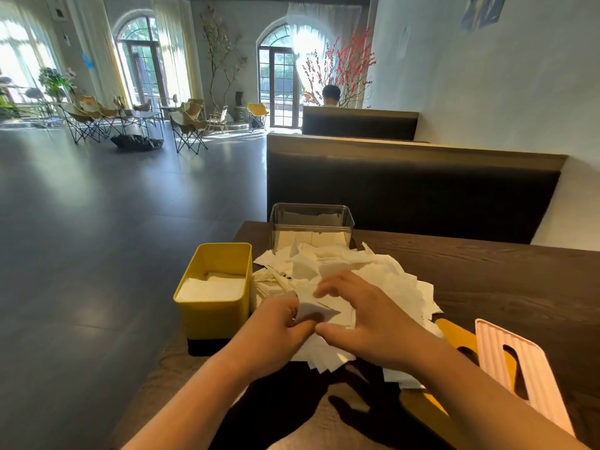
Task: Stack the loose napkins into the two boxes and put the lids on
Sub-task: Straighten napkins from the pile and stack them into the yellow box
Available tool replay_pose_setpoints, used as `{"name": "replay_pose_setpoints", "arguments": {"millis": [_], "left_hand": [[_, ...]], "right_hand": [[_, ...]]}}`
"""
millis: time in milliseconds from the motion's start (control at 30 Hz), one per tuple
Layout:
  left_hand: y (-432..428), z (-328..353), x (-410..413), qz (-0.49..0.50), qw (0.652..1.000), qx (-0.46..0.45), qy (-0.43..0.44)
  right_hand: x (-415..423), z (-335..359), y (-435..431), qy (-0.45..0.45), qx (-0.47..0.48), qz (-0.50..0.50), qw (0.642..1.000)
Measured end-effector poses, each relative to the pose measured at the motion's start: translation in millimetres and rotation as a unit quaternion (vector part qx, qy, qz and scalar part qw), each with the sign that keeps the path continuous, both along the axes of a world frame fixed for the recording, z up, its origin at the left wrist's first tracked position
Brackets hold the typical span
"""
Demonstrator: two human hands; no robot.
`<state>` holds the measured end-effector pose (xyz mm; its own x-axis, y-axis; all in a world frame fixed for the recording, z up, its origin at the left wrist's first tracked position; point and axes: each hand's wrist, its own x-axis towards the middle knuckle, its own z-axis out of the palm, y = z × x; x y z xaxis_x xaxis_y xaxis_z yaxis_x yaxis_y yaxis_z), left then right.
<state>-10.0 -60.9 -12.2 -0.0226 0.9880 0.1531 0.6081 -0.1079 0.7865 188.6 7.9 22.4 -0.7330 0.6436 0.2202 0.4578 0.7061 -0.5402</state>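
A napkin is pinched in the left grip; the right grip is laid open on the pile. Sheets beneath could be dragged off the surface.

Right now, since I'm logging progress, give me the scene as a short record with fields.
yellow box: left of pile, partly filled, no lid
clear box: behind pile, some napkins inside, no lid
loose napkins: heaped on table
lids: yellow lid and pink lid, lying right of pile
left hand: pinches a napkin
right hand: fingers spread over pile
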Motion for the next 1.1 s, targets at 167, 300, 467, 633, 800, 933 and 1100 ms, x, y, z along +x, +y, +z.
{"name": "replay_pose_setpoints", "arguments": {"millis": [167, 300, 467, 633, 800, 933, 1100], "left_hand": [[-4.4, 7.1, 5.3, -0.019, 1.0, -0.012, 0.006], [-5.9, 8.6, 1.3, 0.05, 0.998, 0.037, 0.024], [-4.2, 6.0, -0.9, 0.097, 0.991, 0.077, 0.043], [3.8, 15.3, 1.2, 0.037, 0.998, 0.04, -0.039], [13.9, 23.7, 5.0, -0.018, 0.971, -0.089, -0.221], [22.7, 9.1, 5.5, 0.016, 0.922, -0.156, -0.354], [26.8, -5.6, 10.0, 0.16, 0.86, -0.111, -0.471]], "right_hand": [[-4.1, 3.5, -1.4, -0.005, 0.055, -0.059, 0.997], [1.1, 9.7, 6.5, 0.043, 0.019, -0.073, 0.996], [2.6, 20.4, 13.2, 0.009, 0.041, -0.053, 0.998], [-5.3, 29.7, 11.6, 0.028, 0.029, -0.051, 0.998], [-17.3, 25.3, 16.5, 0.083, -0.069, -0.114, 0.988], [-17.9, 12.9, 25.3, 0.095, -0.089, -0.172, 0.976], [-3.4, -9.7, 27.5, -0.072, 0.009, -0.269, 0.96]]}}
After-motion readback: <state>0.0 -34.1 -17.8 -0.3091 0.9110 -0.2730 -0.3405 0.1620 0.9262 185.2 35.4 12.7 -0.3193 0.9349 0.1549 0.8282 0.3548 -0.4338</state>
